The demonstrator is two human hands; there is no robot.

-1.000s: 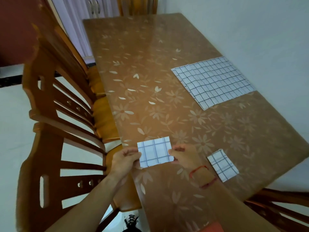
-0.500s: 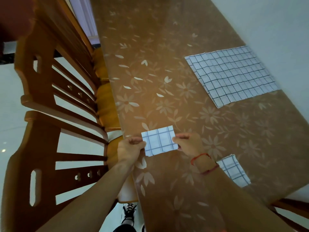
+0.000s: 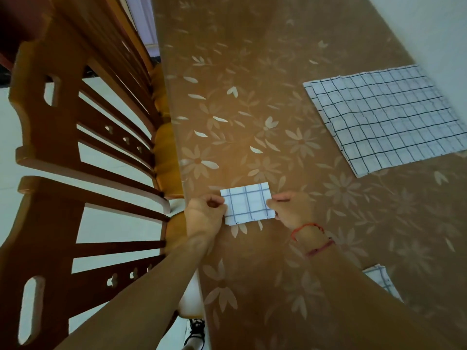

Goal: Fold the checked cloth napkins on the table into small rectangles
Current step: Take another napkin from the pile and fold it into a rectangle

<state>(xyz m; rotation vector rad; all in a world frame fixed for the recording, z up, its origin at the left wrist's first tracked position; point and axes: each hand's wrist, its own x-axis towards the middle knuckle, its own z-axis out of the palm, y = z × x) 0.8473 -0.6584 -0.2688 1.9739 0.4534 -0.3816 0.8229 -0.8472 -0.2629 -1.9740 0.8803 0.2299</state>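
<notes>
Right by the near left edge of the table [image 3: 252, 102], a folded napkin [image 3: 246, 203] sits between both hands. It is a small rectangle, wider than it is tall, white with thin dark blue lines crossing into large checks. Its top edge is clean and straight. Along the bottom edge and at the lower left corner the layers do not quite line up, so a sliver of an under layer shows. I cannot tell whether it lies flat on the table or is lifted a little off it.

The left hand [image 3: 204, 213] pinches the napkin's left short edge, fingers curled in with the thumb on top. The right hand [image 3: 288, 209] pinches the right short edge between thumb and fingertips. A red thread bracelet [image 3: 310, 236] circles the right wrist.

Well apart, toward the wall, a stack of open napkins [image 3: 386, 120] lies flat in the same check, its layers stepped at the left edge. A second folded napkin [image 3: 379, 279] lies just beside the right forearm, partly hidden by it.

The table is glossy brown with pale flowers. Wooden chairs [image 3: 75, 147] stand along its left side, and a shoe [image 3: 194, 329] shows on the floor below.
</notes>
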